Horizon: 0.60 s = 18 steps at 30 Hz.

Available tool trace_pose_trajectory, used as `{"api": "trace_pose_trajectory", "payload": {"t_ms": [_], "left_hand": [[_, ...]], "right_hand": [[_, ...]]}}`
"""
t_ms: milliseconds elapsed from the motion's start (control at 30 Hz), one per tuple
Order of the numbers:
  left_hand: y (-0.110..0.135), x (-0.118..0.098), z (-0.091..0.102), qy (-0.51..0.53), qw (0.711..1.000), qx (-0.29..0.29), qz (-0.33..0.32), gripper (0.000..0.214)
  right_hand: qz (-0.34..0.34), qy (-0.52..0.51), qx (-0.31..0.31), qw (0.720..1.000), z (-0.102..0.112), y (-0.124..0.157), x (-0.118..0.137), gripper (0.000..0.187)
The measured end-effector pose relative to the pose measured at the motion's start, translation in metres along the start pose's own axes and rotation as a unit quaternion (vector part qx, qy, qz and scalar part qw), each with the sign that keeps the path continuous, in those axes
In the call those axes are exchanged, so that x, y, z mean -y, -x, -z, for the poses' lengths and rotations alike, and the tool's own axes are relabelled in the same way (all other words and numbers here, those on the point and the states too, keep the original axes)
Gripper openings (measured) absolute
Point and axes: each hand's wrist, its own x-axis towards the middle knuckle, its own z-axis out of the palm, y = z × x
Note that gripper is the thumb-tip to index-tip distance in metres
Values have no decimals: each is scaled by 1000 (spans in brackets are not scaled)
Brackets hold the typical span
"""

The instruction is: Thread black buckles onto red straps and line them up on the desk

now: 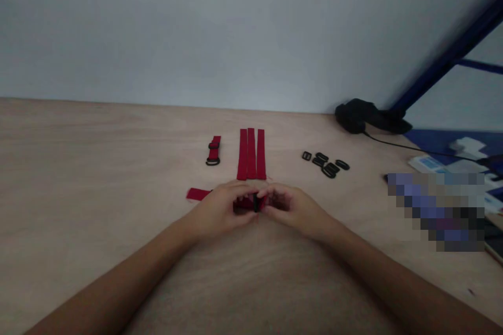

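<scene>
My left hand (222, 210) and my right hand (293, 208) meet above the wooden table (98, 167), pinching a small black buckle (256, 203) between them. A red fabric strap (245, 202) is threaded on it, partly hidden by my fingers. A red strap end (198, 194) sticks out from under my left hand and seems to belong to that strap. Beyond my hands lie three parallel red straps (251, 154). To their left lies a short red strap (214, 150) fitted with black rings. Several black plastic rings and sliders (324, 164) lie in a loose group to the right.
A black bag-like object (365, 116) sits at the far table edge, with a thin black cable (412, 147) running right from it. A blue frame bar (451, 55) rises behind it. Papers (426, 164) and a pixelated patch (436, 212) lie at the right. A pale wall (196, 26) stands behind.
</scene>
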Motion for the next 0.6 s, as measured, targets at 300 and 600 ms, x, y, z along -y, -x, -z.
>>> {"api": "trace_pose_trajectory", "payload": {"t_ms": [300,600], "left_hand": [[1,7,3,29,999,-8,38,39],[1,3,7,-7,1000,7,26,45]], "right_hand": [[-4,-30,-7,1000,5,-2,7,24],[-19,-33,-70,997,5,-4,3,19]]}}
